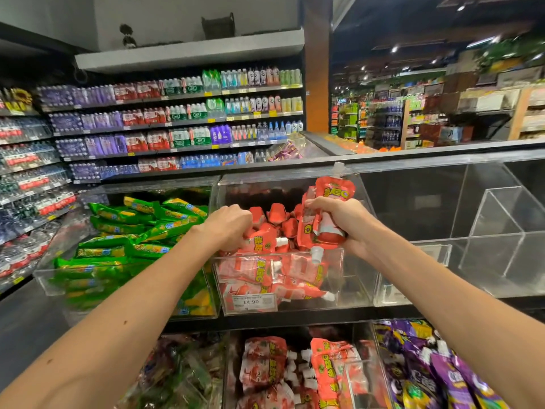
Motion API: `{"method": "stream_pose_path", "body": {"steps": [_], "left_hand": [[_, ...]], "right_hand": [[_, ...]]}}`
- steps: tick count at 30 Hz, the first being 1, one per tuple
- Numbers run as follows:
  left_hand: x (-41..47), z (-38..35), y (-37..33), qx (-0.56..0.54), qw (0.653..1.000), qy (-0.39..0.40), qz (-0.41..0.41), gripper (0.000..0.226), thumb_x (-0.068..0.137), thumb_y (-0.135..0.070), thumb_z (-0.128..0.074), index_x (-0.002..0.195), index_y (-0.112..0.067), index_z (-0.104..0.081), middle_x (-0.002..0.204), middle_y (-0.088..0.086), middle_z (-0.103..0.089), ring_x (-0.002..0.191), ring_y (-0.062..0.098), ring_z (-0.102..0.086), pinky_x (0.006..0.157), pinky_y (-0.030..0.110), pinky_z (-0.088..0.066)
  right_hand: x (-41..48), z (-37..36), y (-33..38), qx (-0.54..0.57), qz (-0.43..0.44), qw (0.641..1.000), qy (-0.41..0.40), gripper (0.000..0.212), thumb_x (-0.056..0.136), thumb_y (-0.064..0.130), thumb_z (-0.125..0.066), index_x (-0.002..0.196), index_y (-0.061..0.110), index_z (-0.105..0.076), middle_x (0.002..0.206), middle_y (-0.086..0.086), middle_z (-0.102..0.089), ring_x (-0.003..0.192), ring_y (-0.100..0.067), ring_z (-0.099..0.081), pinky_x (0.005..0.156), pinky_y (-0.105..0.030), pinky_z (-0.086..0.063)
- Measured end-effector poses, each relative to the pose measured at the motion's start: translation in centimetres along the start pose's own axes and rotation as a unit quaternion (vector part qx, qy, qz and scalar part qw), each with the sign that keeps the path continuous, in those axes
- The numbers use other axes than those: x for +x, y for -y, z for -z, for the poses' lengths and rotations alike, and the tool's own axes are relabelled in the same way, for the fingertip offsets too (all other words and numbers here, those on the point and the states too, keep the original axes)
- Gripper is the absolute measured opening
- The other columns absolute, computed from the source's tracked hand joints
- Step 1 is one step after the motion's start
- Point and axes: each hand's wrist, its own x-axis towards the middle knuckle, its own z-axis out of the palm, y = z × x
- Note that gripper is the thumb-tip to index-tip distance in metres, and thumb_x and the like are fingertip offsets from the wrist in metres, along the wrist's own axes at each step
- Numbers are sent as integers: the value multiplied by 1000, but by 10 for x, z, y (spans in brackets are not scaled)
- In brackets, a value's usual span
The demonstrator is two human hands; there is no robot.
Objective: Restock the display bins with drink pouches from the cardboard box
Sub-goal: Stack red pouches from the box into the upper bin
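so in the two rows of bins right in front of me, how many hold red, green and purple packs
red: 2, upper red pile and lower red pile
green: 1, green pile
purple: 1, purple pile
total: 4; the lower left bin is too blurred to call

At frame centre, a clear acrylic bin point(348, 278) holds red spouted drink pouches point(256, 270). Green foil packets point(141, 228) fill a second clear bin point(47, 278) to its left; a third clear bin point(486, 261) stands to its right. Purple spouted pouches point(427, 364) lie below, lower right. Bottle shelves point(177, 113) stand behind, upper left.
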Motion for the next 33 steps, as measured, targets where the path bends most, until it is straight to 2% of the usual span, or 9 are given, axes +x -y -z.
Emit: {"method": "stream_pose_path", "body": {"steps": [3, 8, 12, 15, 19, 22, 24, 29, 33], "left_hand": [[3, 7, 1, -41, 999, 34, 6, 43, 93, -44, -64, 61, -16, -56, 67, 1, -57, 67, 20, -56, 63, 33, -46], [5, 4, 4, -59, 996, 65, 5, 30, 96, -36, -60, 76, -16, -67, 85, 2, -68, 77, 19, -63, 73, 38, -55], [4, 13, 1, -195, 980, -16, 14, 27, 97, -34, -59, 99, -13, -76, 96, 2, -74, 84, 15, -67, 75, 32, -56], [2, 27, -13, -375, 924, -75, -4, 34, 95, -33, -65, 127, -22, -65, 111, -5, -69, 89, 9, -67, 72, 24, -56], [-3, 44, -27, -569, 820, -19, -63, 89, 78, 0, -78, 149, -35, -37, 136, -3, -53, 103, 16, -69, 68, 28, -58], [-7, 50, -33, -569, 813, -15, -122, 68, 71, 4, -81, 129, -24, -61, 120, 3, -67, 98, 17, -70, 76, 28, -57], [-9, 51, -35, -563, 816, -30, -129, 52, 68, -5, -87, 114, -19, -68, 100, 6, -72, 85, 15, -69, 79, 29, -57], [-3, 42, -30, -390, 914, -95, -60, 45, 59, -43, -93, 90, -26, -65, 80, 2, -69, 67, 15, -60, 63, 30, -47], [2, 21, -28, -349, 927, -132, 25, 42, 63, -53, -88, 71, -20, -62, 72, -4, -64, 70, 17, -59, 62, 32, -44]], "right_hand": [[3, 2, -2, -17, -8, 1000, 1, 29, 81, 6, -72, 109, 1, -67, 95, -17, -73, 70, -26, -73, 61, -35, -59], [3, 4, -1, -36, 0, 999, 19, 19, 81, 1, -65, 100, 4, -67, 96, -18, -69, 77, -29, -70, 68, -39, -61], [3, 3, 4, -28, 0, 999, 23, 22, 80, 2, -66, 102, 3, -68, 99, -23, -71, 78, -30, -69, 68, -40, -61], [5, -1, 8, -31, 15, 998, 44, 11, 79, 1, -66, 89, 6, -66, 89, -20, -65, 71, -27, -66, 66, -36, -58], [2, -1, 22, -138, 56, 980, 130, 21, 78, -3, -67, 97, 5, -63, 88, -19, -62, 73, -28, -63, 67, -35, -56], [-2, 2, 36, -284, 101, 939, 164, 10, 78, 3, -71, 82, 6, -62, 74, -11, -62, 65, -21, -59, 57, -26, -49], [0, 3, 39, -334, 107, 919, 178, 20, 71, 16, -76, 84, 8, -63, 78, -14, -59, 72, -24, -55, 67, -33, -46], [15, 11, 40, -329, 125, 933, 81, 17, 77, 15, -78, 87, 7, -67, 76, -18, -59, 71, -24, -53, 69, -38, -43], [27, 24, 42, -298, 140, 944, -7, 15, 78, 15, -79, 79, 3, -71, 81, -12, -74, 77, -33, -71, 77, -42, -58]]}}
